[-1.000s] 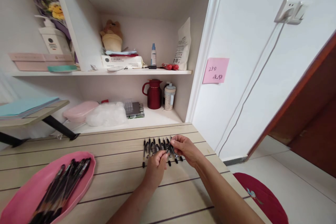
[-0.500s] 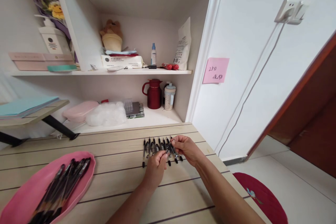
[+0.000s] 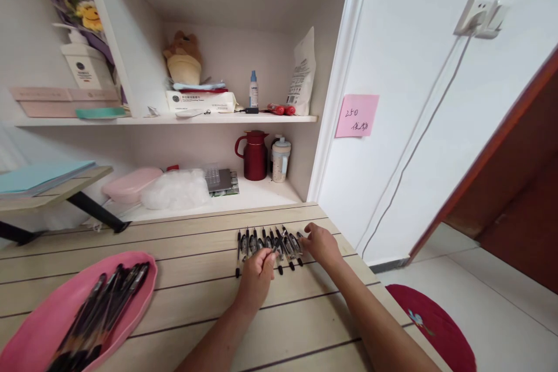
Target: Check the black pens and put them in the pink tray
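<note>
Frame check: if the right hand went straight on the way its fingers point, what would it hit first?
The right hand points left across the table, so it would first meet the right end of the row of black pens; contact may already exist.

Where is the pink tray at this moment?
In the head view, the pink tray lies at the lower left on the wooden table, well to the left of the left hand, with black pens in it.
</note>
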A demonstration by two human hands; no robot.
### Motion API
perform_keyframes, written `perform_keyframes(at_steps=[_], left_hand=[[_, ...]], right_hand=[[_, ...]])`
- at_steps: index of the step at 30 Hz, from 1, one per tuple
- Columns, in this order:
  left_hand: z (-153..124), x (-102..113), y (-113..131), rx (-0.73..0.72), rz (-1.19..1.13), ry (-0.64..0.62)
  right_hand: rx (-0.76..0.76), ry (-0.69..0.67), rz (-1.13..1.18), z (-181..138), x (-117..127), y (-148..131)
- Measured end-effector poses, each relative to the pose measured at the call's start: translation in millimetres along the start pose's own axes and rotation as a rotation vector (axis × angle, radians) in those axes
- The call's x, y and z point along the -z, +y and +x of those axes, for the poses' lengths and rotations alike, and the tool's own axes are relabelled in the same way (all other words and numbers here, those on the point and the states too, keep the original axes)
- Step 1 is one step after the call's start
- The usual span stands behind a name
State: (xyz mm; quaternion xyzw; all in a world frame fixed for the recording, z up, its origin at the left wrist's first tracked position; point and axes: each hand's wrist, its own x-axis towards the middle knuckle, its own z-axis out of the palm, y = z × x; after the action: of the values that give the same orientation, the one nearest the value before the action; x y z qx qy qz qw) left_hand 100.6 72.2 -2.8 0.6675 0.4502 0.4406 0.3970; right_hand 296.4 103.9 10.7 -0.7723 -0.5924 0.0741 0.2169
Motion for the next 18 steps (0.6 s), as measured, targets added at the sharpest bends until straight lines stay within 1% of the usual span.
perform_keyframes(at_steps=[3,4,7,9,11,12,15,16,18], left_hand=[[0,1,0,-0.003,0.014,-0.026],[0,1,0,-0.005,0.021,-0.031],[-1,1,2,-0.008,0.051,-0.046],[-2,1,4,-0.011,0.078,-0.062],[-3,1,5,-0.015,0.106,-0.074],[-3,1,6,-0.014,0.117,-0.074],[-4,1,8,-0.004,0.136,-0.065],[-4,1,9,-0.004,0.138,-0.063],[-4,2,10,-0.009,0.141,-0.061]], right_hand=[[-0.022,-0.028,-0.025,-1,-9,3],[-0.044,-0.021,0.022,0,-9,5],[-0.102,-0.001,0.276,3,-3,10],[-0.099,-0.017,0.399,5,4,8],[-0.073,-0.068,0.523,4,11,3],[-0.06,-0.106,0.651,3,14,-2],[-0.03,-0.209,1.169,-4,20,-17],[-0.025,-0.233,1.299,-6,22,-21],[-0.016,-0.279,1.406,-10,23,-28]])
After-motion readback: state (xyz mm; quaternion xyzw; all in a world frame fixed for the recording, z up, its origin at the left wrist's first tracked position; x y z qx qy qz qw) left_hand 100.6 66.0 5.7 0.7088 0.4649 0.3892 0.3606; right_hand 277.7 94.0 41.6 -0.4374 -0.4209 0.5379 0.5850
